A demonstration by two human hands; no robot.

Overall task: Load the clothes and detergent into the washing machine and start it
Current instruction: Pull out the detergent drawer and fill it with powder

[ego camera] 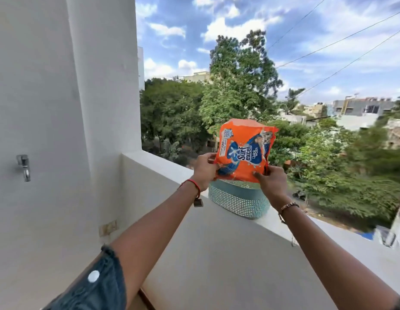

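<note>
Over balcony ledge point(317, 229), above teal basket point(239, 201): detergent packet point(243, 151) held upright, top torn open. Left hand point(204, 170) & right hand point(273, 181) both pinch its lower corners. Soft, crinkly, prob. light; could spill if tipped, so grip the sides, keep upright.

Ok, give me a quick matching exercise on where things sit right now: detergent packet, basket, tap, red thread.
Things:
1. detergent packet
2. basket
3. tap
4. red thread

Places:
A. on the parapet ledge
B. round the wrist of the left hand
C. held up, pinched by the left hand and the right hand
D. on the white wall, far left

Pairs: 1-C, 2-A, 3-D, 4-B
</note>
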